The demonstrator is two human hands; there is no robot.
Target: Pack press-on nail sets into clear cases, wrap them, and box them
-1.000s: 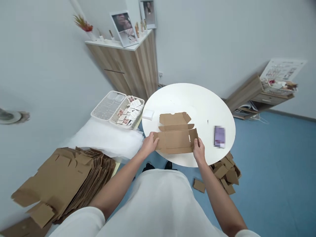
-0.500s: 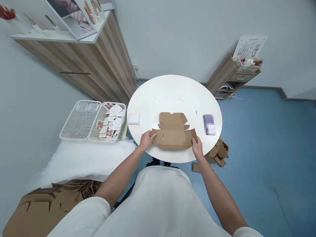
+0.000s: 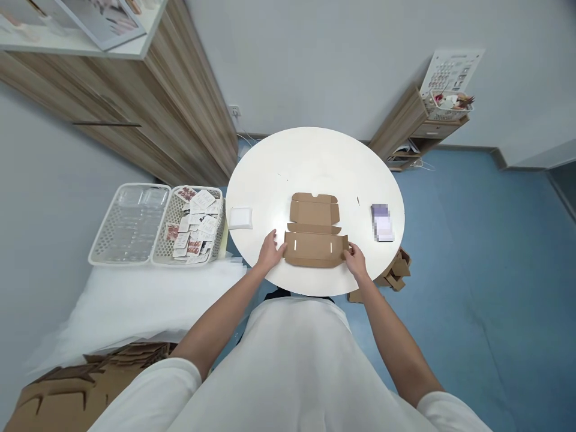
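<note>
"Side panels [image 3: 344, 242] have swung up on the cardboard box [image 3: 312, 249], on the tabletop [image 3: 315, 156]."

"Folding, I'd judge; next calls for square ends. Left hand [image 3: 270, 254] loosely open by one, right hand [image 3: 356, 263] pinching the other."

From my view, this seems a small packing room, maybe in an office or shop. I see stacked flat cardboard [image 3: 58, 396], a basket of printed cards [image 3: 193, 225], white wrapping sheets [image 3: 153, 294], a round table [image 3: 310, 159] and a wooden cabinet [image 3: 180, 90].
</note>
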